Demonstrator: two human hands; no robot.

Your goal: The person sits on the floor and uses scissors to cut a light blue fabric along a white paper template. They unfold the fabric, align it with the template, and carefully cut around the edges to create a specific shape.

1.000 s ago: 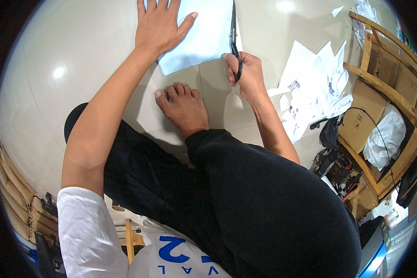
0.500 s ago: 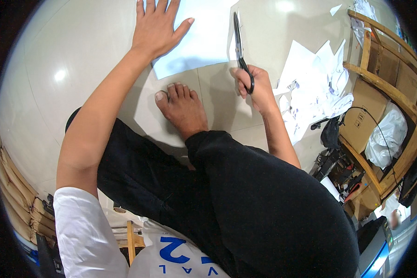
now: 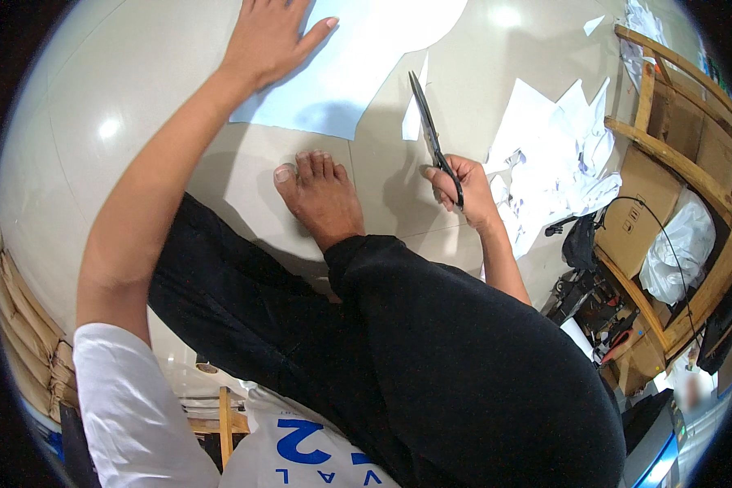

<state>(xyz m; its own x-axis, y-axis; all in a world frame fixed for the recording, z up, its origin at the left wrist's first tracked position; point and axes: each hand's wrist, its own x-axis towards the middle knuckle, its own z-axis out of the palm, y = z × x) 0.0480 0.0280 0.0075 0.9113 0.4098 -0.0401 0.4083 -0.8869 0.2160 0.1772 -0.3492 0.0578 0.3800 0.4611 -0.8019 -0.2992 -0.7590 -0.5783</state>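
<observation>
My left hand (image 3: 270,39) lies flat with its fingers spread on a large pale blue-white sheet of paper (image 3: 350,73) on the floor; its fingertips run out at the top edge of the picture. In my right hand (image 3: 466,189) is a pair of scissors (image 3: 428,115) with black handles, blades closed and pointing away from me. The blades are apart from the sheet. A narrow white paper strip (image 3: 412,114) lies on the floor just left of the blades, separate from the sheet. The sheet's right edge is cut in a curve.
A heap of white paper scraps (image 3: 549,146) lies right of my right hand, and a small scrap (image 3: 594,25) farther off. Along the right stand a wooden frame (image 3: 663,142), a cardboard box (image 3: 638,215) and a white plastic bag (image 3: 677,252). My bare foot (image 3: 321,195) rests near the sheet.
The sheet has shifted left and turned under my left hand. My right hand has drawn the scissors back toward me, away from the sheet, and the strip now lies loose.
</observation>
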